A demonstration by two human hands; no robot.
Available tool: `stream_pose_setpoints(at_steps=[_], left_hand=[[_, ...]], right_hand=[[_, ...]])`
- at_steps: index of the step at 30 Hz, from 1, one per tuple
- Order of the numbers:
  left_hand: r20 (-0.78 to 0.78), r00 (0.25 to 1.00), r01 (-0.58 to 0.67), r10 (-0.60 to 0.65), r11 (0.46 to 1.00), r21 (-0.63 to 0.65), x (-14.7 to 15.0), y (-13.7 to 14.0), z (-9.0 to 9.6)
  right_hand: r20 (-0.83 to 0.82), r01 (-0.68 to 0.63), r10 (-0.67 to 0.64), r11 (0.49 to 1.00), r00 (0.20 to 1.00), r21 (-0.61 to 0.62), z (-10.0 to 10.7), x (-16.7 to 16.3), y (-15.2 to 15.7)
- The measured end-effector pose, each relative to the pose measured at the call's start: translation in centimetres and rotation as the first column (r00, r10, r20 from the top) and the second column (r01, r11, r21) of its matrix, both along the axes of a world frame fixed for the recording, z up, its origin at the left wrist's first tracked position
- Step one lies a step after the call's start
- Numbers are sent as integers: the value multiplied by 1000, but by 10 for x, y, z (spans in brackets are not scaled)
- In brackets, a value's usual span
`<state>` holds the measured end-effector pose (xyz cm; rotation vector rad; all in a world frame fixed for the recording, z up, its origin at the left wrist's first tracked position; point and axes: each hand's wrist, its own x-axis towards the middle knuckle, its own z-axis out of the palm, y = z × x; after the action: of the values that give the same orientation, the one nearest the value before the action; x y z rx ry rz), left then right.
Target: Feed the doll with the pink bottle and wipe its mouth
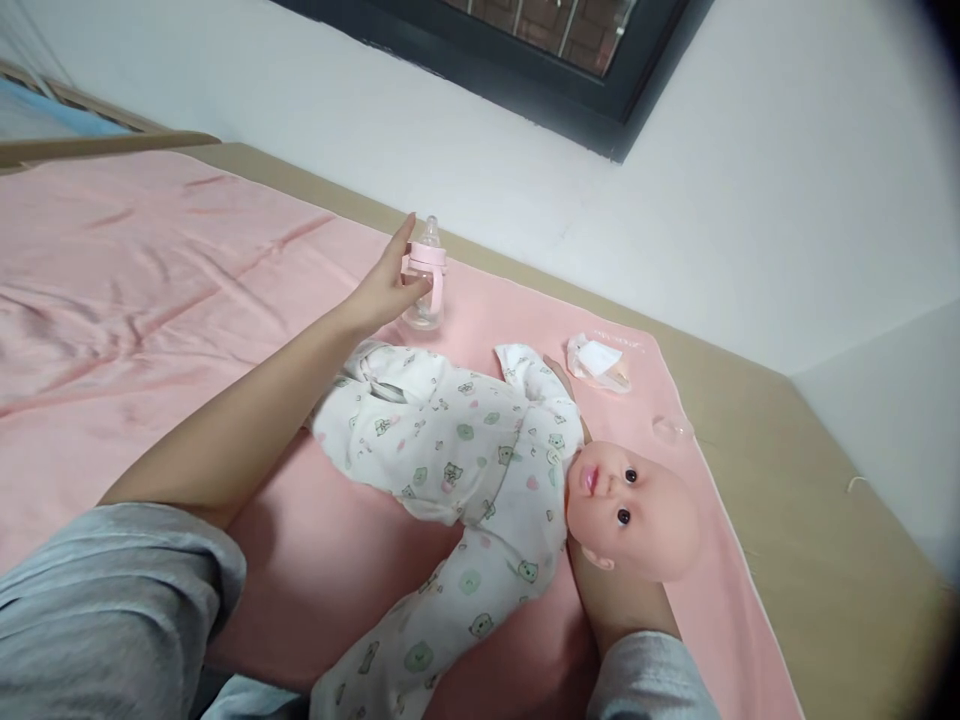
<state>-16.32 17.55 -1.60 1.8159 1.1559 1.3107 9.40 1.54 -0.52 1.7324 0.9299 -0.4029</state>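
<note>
Apparently, the left hand [391, 282] curved part-open around the feeding bottle [424, 312], firmness of hold unclear, which looked light, stiff, slick and best taken by its pink handle [439, 288], while the right hand [556, 374], mostly hidden, grip undetermined, lay beside the doll [480, 430].

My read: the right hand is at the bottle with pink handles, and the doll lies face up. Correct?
Not quite: the head view shows the left hand at the bottle. The rest stands: pink handles, and the doll lies face up.
</note>
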Motion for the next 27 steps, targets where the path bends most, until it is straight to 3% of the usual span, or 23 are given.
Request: stream_pose_setpoints(at_steps=[1, 2, 4, 11, 17, 24, 26, 27], left_hand=[[15, 1000, 19, -18, 1000, -14, -2, 2, -2], [28, 999, 30, -29, 999, -28, -3, 2, -4], [44, 999, 25, -22, 998, -54, -5, 3, -5], [-116, 991, -68, 64, 997, -32, -9, 5, -7], [-241, 967, -80, 79, 997, 6, -11, 14, -20], [-277, 959, -67, 63, 998, -5, -8, 18, -28], [-286, 957, -53, 45, 998, -21, -8, 18, -28], [-291, 956, -45, 34, 999, -31, -9, 18, -27]], right_hand=[[104, 68, -49, 979, 993, -192, 4, -3, 0], [166, 112, -63, 945, 984, -308, 7, -4, 0], [173, 112, -52, 927, 984, -358, 10, -6, 0], [131, 62, -24, 954, 991, -292, 16, -9, -3], [155, 43, 9, 942, 988, -333, 13, -9, -3], [132, 4, 49, 928, 990, -372, 18, -9, -6], [58, -49, 68, 961, 996, -272, 14, -3, -11], [-48, -124, 118, 984, 992, -130, 10, 2, -13]])
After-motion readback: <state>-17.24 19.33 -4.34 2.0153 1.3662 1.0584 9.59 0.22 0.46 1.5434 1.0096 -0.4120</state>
